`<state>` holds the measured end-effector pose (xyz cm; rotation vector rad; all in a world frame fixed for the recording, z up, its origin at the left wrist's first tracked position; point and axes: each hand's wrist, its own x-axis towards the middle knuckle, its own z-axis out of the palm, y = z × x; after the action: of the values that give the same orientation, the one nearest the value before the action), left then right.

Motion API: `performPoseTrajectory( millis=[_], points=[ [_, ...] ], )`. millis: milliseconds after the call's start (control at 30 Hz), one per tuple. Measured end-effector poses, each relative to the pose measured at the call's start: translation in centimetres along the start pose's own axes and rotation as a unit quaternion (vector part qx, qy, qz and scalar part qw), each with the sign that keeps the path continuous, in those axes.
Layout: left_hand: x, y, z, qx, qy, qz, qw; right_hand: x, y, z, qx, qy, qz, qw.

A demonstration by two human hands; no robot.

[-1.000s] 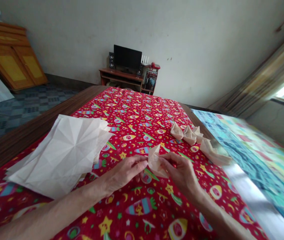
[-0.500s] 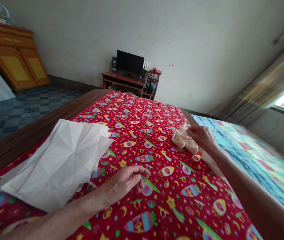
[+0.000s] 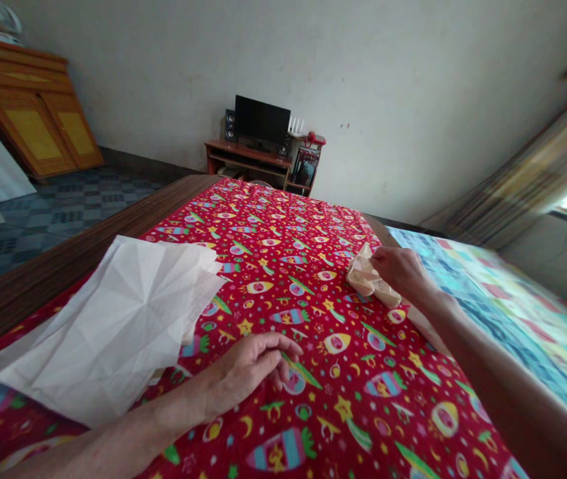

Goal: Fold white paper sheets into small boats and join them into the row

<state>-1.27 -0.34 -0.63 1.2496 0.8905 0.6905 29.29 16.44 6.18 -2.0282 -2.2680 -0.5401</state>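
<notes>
My left hand point(image 3: 256, 366) rests on the red patterned cloth point(image 3: 283, 293), its fingers loosely bent and apart with nothing in them. Off to the right, my right hand point(image 3: 400, 271) is closed in a pinch at a group of folded paper pieces point(image 3: 370, 279), seemingly on one of them. The fingertips partly cover that piece. Another cream folded paper point(image 3: 425, 326) lies close by, mostly behind my right forearm. To the left of my left hand lies a stack of creased cream paper sheets point(image 3: 113, 319), the top one marked with fold lines spreading from its middle.
The cloth covers a brown wooden table point(image 3: 128, 219). Along its right side lies a blue and multicoloured patterned surface point(image 3: 507, 313). Beyond the table's far end stands a desk point(image 3: 248, 156) with a black monitor point(image 3: 262, 123). A wooden cabinet point(image 3: 34, 120) is at the far left.
My right hand has carried the folded paper from my left hand over to the group at the right. My left hand has let go and stayed near the middle of the cloth.
</notes>
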Motion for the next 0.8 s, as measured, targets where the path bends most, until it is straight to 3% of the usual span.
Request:
performPoseTrajectory(
  millis=[500,800],
  points=[
    [0.0,0.2,0.0,0.010,-0.009,0.012,1.000,-1.1,-1.5,0.3,-0.044,-0.076,-0.017,0.996],
    [0.0,-0.1,0.0,0.012,-0.010,0.011,1.000,-0.8,-1.5,1.4,-0.021,-0.062,-0.047,0.997]
  ],
)
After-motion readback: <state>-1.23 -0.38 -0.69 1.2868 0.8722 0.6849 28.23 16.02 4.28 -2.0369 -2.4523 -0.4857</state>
